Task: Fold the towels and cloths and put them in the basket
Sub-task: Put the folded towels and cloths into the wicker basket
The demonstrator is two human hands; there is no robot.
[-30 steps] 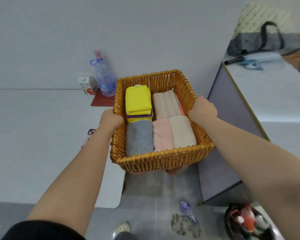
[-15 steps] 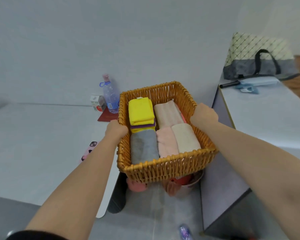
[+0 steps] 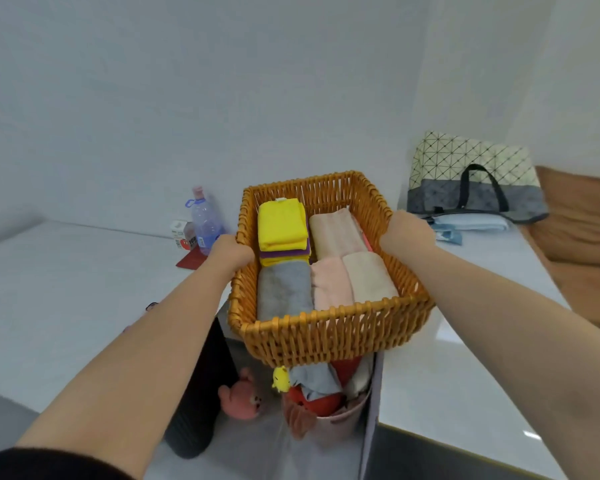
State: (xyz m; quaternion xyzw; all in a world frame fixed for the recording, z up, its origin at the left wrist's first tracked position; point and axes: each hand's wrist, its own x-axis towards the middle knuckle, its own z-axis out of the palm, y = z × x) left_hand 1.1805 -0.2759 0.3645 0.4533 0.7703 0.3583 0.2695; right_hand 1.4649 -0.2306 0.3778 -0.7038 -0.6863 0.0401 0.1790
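The wicker basket (image 3: 329, 336) hangs in the air over the gap between two white surfaces, packed with folded towels: yellow stack (image 3: 282, 225), grey (image 3: 283, 291), pinks and cream. It is kept level, likely so nothing slides out. The left hand (image 3: 231, 252) and right hand (image 3: 407, 232) clamp opposite side rims, fingers curled closed, both arms stretched forward.
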